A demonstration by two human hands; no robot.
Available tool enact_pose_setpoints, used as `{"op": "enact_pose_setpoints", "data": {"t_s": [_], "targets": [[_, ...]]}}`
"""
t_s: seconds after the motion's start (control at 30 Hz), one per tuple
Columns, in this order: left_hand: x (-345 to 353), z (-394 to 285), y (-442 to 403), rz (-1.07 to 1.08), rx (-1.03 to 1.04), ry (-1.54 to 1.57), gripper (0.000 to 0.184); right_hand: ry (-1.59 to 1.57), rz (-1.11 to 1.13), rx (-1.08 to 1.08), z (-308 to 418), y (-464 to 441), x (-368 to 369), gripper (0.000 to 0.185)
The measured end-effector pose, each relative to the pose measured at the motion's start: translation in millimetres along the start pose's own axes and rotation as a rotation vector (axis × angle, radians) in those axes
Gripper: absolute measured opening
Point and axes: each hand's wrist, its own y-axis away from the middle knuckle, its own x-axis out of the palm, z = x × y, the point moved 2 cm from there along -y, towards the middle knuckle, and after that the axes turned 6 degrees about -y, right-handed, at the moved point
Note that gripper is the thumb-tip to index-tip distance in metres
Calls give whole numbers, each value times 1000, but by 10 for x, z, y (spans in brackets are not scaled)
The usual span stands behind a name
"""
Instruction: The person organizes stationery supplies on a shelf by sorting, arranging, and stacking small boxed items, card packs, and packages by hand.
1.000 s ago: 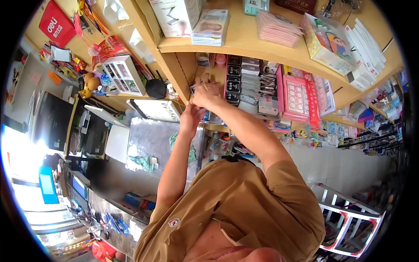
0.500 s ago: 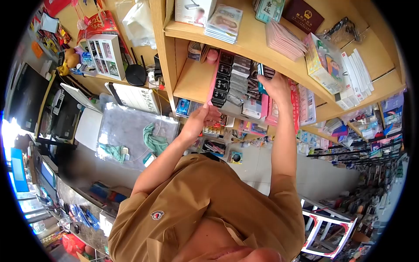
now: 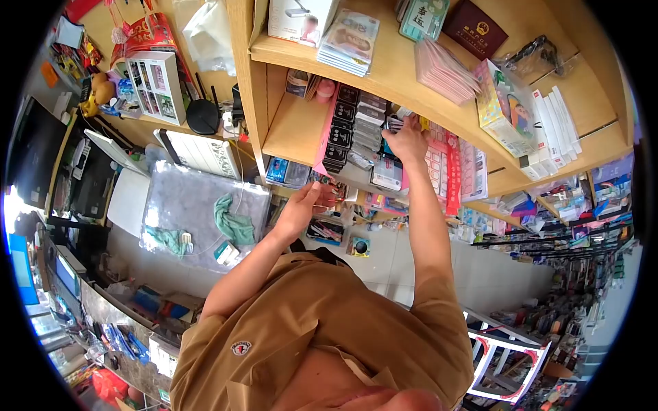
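On the lower shelf, my right hand (image 3: 408, 140) reaches among small packets, its fingers bent down at the right part of a pink-edged tray (image 3: 321, 154). What its fingertips grip, if anything, is hidden. Rows of black packets (image 3: 340, 135) and clear-wrapped packets (image 3: 367, 130) lie left of it, and a white box (image 3: 387, 175) sits just below it. Off the shelf's front edge, my left hand (image 3: 300, 209) hovers with fingers apart and nothing in it. A pink calculator-like pack (image 3: 436, 168) stands to the right of my right hand.
The upper shelf (image 3: 384, 79) overhangs my right hand, bearing stacked cards (image 3: 445, 70), a dark red booklet (image 3: 475, 29) and a yellow box (image 3: 506, 109). At left is a plastic-covered surface (image 3: 199, 198) with green cloths (image 3: 233, 220). A ladder (image 3: 507, 356) stands at lower right.
The view has shifted slightly. From beside my left hand at the shelf's left, my right hand moved right to the packets; the blue-edged item at its fingers half a second ago no longer shows clearly.
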Motion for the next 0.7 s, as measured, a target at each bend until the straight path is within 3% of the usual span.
{"op": "enact_pose_setpoints", "data": {"t_s": [0.1,0.17,0.27,0.3,0.33,0.4,0.43,0.47,0.53,0.57,0.7], "targets": [[-35,52,12,13,19,16,46,-16,125,107,47,41,-42,93],[-71,152,-17,3,23,38,48,2,-93,57,12,87,-45,70],[-82,167,16,-36,5,24,49,-214,-90,-11,-264,14,-256,62],[-72,159,20,-34,2,21,49,-205,-240,-46,-342,10,-336,51],[-63,149,30,-36,-8,14,49,-207,-239,-40,-467,8,-386,51],[-39,129,14,-33,-17,-2,49,-263,-90,-106,-656,3,-494,46],[-19,128,-5,-25,-18,-13,49,-383,122,36,-549,75,-684,49],[4,129,-28,-16,-21,-23,48,-387,117,45,-480,205,-743,49],[53,150,-82,6,-28,-44,48,-152,19,-426,-330,453,-798,57],[77,162,-104,22,-36,-57,47,-197,103,-433,-391,452,-603,62],[168,154,-144,72,-56,-118,49,-148,53,-410,-488,494,-419,61]]}}
